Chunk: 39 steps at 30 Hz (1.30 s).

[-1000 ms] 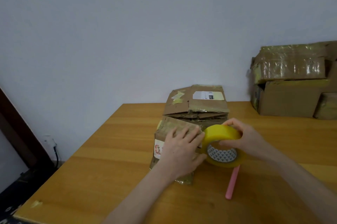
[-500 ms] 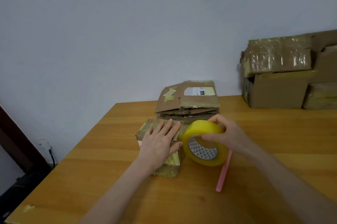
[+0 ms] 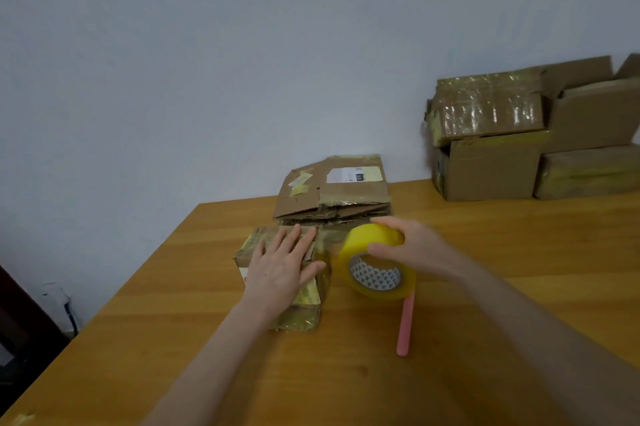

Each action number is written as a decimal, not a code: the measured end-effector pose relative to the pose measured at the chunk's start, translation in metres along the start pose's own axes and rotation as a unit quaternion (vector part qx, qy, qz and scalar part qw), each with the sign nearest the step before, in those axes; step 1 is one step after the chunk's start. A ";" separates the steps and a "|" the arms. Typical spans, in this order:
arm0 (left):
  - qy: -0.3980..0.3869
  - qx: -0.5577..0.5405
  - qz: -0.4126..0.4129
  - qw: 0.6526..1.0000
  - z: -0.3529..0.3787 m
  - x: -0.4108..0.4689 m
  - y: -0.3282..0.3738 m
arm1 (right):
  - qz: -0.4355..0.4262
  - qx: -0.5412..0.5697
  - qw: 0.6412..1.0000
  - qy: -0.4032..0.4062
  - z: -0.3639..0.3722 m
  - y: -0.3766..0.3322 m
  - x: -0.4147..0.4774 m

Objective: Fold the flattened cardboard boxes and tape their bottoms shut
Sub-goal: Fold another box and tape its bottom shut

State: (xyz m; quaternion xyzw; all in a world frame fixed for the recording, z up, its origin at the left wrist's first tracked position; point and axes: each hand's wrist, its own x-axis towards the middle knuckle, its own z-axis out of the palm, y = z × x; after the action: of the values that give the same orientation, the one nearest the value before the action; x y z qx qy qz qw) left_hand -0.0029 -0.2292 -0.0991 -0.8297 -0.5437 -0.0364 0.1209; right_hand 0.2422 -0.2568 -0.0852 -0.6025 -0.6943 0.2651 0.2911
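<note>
**A:** Where is the box being taped?

**B:** The small box (image 3: 298, 316) sits mid-frame on the surface (image 3: 502, 252). The left hand (image 3: 280, 269) lies flat on top of it, fingers (image 3: 293, 241) straight and spread, pressing the flaps down. Just to its right, the right hand (image 3: 412, 245) has fingers and thumb curled round the yellow tape roll (image 3: 363, 240). The roll is held up beside the box's right edge, and a clear strip seems to run from roll to box.

**A:** What would make this step go well?

**B:** I'd put the palm's weight over the seam so the flaps meet. Then draw the roll low and taut, carry the strip over the edge and down the side, and rub it flat. Slack tape would likely wrinkle.

**A:** And the count?

**B:** There is one box in hand and one tape roll. One pink stick (image 3: 404, 325) lies below the roll. One stack of flattened boxes (image 3: 332, 195) sits just behind the small box, though I cannot count its sheets. At the upper right is a pile of made-up boxes (image 3: 491, 169), at least four of them, cut off by the frame's edge.
</note>
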 end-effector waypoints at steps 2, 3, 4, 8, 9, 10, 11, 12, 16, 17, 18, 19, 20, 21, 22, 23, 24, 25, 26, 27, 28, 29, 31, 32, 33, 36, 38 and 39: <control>0.071 -0.007 0.009 0.997 -0.006 -0.005 0.011 | 0.000 0.024 0.999 0.033 -0.002 0.003 -0.005; 0.133 -0.019 0.029 0.991 -0.010 -0.009 0.021 | 0.005 0.046 0.997 0.068 -0.005 0.004 -0.008; 0.197 -0.041 0.056 0.978 -0.013 -0.012 0.032 | 0.013 0.062 0.992 0.111 -0.008 0.005 -0.011; 0.241 -0.146 0.145 0.949 -0.020 -0.033 0.090 | 0.053 0.053 0.974 0.215 -0.018 0.012 -0.029; 0.204 -0.147 0.151 0.956 -0.020 -0.038 0.106 | 0.062 0.049 0.973 0.219 -0.019 0.015 -0.035; 0.161 -0.140 0.144 0.966 -0.016 -0.042 0.120 | 0.071 0.046 0.972 0.221 -0.019 0.016 -0.042; 0.114 -0.120 0.127 0.978 -0.012 -0.044 0.133 | 0.079 0.045 0.970 0.225 -0.018 0.017 -0.049; 0.069 -0.093 0.109 0.987 -0.006 -0.046 0.144 | 0.084 0.046 0.969 0.229 -0.018 0.018 -0.056; -0.019 -0.037 0.082 0.996 0.010 -0.049 0.161 | 0.086 0.048 0.963 0.249 -0.021 0.015 -0.076; -0.026 -0.034 0.088 0.995 0.011 -0.053 0.160 | 0.085 0.051 0.962 0.255 -0.023 0.015 -0.079; -0.029 -0.034 0.097 0.994 0.011 -0.059 0.156 | 0.084 0.056 0.960 0.261 -0.026 0.015 -0.082; -0.030 -0.037 0.100 0.994 0.011 -0.066 0.151 | 0.082 0.061 0.958 0.269 -0.028 0.015 -0.084; -0.032 -0.044 0.098 0.994 0.009 -0.073 0.144 | 0.079 0.066 0.955 0.277 -0.030 0.014 -0.086; -0.032 -0.051 0.093 0.994 0.008 -0.079 0.137 | 0.076 0.072 0.953 0.284 -0.032 0.013 -0.087; -0.030 -0.056 0.088 0.994 0.005 -0.083 0.131 | 0.073 0.079 0.951 0.288 -0.033 0.011 -0.087; -0.027 -0.060 0.081 0.995 0.003 -0.085 0.127 | 0.070 0.084 0.950 0.291 -0.034 0.009 -0.086; -0.024 -0.068 0.072 0.995 0.000 -0.086 0.126 | 0.066 0.088 0.950 0.293 -0.034 0.006 -0.085; -0.019 -0.076 0.061 0.995 -0.002 -0.084 0.126 | 0.060 0.092 0.949 0.294 -0.034 0.003 -0.083; -0.018 -0.080 0.048 0.995 -0.002 -0.081 0.128 | 0.054 0.096 0.949 0.295 -0.033 0.000 -0.081; -0.022 -0.083 0.035 0.996 -0.002 -0.077 0.131 | 0.048 0.098 0.949 0.296 -0.033 -0.002 -0.080; -0.030 -0.085 0.025 0.996 -0.002 -0.073 0.134 | 0.043 0.099 0.949 0.295 -0.032 -0.004 -0.079; -0.039 -0.089 0.019 0.995 -0.001 -0.069 0.135 | 0.039 0.099 0.950 0.295 -0.032 -0.004 -0.079; -0.050 -0.113 0.013 0.992 0.003 -0.065 0.131 | 0.035 0.103 0.949 0.297 -0.035 -0.003 -0.078; -0.053 -0.128 0.010 0.990 0.005 -0.066 0.126 | 0.036 0.105 0.948 0.300 -0.038 -0.001 -0.078; -0.056 -0.144 0.009 0.988 0.006 -0.070 0.120 | 0.038 0.105 0.947 0.301 -0.040 0.001 -0.076; -0.022 -0.189 0.017 0.982 0.000 -0.088 0.096 | 0.047 0.100 0.949 0.296 -0.041 0.004 -0.068; 0.038 -0.228 0.011 0.973 -0.013 -0.096 0.076 | 0.045 0.103 0.953 0.281 -0.036 0.002 -0.059; 0.073 -0.244 -0.004 0.967 -0.021 -0.095 0.065 | 0.040 0.110 0.958 0.261 -0.032 0.001 -0.053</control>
State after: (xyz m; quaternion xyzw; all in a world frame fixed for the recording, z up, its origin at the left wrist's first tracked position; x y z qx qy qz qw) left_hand 0.0190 -0.3432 -0.1077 -0.8272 -0.5111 -0.2291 -0.0458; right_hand 0.2715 -0.3092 -0.0685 -0.6419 -0.5361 0.1850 0.5162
